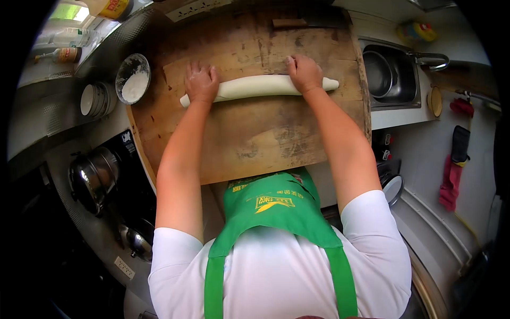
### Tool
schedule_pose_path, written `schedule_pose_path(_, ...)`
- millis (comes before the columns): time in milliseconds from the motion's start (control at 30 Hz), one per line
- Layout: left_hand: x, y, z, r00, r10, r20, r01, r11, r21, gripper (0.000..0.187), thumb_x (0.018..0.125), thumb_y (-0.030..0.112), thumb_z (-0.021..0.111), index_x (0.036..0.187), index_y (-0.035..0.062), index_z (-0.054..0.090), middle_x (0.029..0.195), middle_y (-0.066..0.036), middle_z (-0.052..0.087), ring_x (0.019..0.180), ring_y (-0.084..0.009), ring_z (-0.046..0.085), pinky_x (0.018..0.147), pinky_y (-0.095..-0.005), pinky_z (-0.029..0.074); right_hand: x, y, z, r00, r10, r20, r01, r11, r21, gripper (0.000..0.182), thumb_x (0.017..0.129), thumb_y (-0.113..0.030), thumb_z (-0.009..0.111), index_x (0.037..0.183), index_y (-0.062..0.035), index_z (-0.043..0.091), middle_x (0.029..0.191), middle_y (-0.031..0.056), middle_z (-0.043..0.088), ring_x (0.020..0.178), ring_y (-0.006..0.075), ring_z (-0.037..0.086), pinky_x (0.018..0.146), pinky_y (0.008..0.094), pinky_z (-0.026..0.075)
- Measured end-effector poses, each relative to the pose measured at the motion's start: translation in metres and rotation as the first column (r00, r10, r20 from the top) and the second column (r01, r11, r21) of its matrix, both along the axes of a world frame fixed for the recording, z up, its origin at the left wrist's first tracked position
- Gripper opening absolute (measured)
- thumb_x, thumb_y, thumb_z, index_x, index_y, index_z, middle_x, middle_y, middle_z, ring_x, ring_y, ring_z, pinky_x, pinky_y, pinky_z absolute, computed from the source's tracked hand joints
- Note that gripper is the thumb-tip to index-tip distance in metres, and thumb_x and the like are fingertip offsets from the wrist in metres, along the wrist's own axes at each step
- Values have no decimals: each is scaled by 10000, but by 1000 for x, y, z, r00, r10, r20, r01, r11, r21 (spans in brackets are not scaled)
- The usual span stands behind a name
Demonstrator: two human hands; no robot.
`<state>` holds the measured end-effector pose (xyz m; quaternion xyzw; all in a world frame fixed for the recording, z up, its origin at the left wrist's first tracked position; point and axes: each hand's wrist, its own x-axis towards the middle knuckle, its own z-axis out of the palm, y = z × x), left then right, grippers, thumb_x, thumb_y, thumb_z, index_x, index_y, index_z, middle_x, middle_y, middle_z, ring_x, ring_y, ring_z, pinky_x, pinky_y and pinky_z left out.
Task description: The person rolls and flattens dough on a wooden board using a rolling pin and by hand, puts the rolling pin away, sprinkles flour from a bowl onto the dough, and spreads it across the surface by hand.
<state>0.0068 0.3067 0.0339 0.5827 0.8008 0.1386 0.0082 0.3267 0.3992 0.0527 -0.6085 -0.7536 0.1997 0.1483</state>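
A long white dough roll (255,87), apparently wrapped round a rolling pin, lies crosswise on the wooden board (228,141). Narrow ends stick out at both sides, and the roll bows slightly. My left hand (202,81) rests palm down over its left part, with the fingers stretched out and a little apart beyond the roll. Over the right part, my right hand (306,73) bears down with curled fingers. Both forearms reach straight forward from my body. The undersides of the palms are hidden.
A metal bowl of white flour (134,86) stands left of the board, beside stacked white bowls (94,100). To the right is a sink (410,80) with a metal basin in it. Pots (94,178) sit at lower left. A dark flat object (311,22) lies at the board's far edge.
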Motion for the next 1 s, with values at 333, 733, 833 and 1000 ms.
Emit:
schedule_pose_path(333,-25,7,-3,987,-144,72,153,980,-125,498,1003,460,548,1373,145,654,1536,-191,519,1455,-478,420,1224,-523,344,4,22,-2,919,316,235,-302,949,-93,564,967,-515,616,1332,-87,654,1185,148,734,1164,351,639,1013,472,485)
schedule_pose_path(733,-19,19,7,979,-196,56,204,956,-213,621,1005,578,521,1469,172,595,1593,-159,485,1471,-410,416,1166,-498,408,-2,21,4,910,407,84,-413,864,287,529,832,-517,800,1200,-146,715,1087,104,725,1061,347,653,982,476,472)
schedule_pose_path(833,-20,26,10,980,-194,51,201,953,-227,619,1004,567,529,1467,161,590,1577,-158,498,1462,-423,422,1161,-498,411,1,31,-2,902,430,46,-428,874,228,486,854,-539,778,1148,-153,761,1035,111,742,1021,354,671,940,472,498)
schedule_pose_path(1000,-27,40,3,975,-205,84,218,956,-198,609,998,535,548,1459,138,592,1528,-173,533,1418,-429,472,1135,-502,439,-18,68,4,950,296,103,-275,945,-177,657,911,-732,620,1096,-131,809,989,146,774,968,377,712,901,491,540)
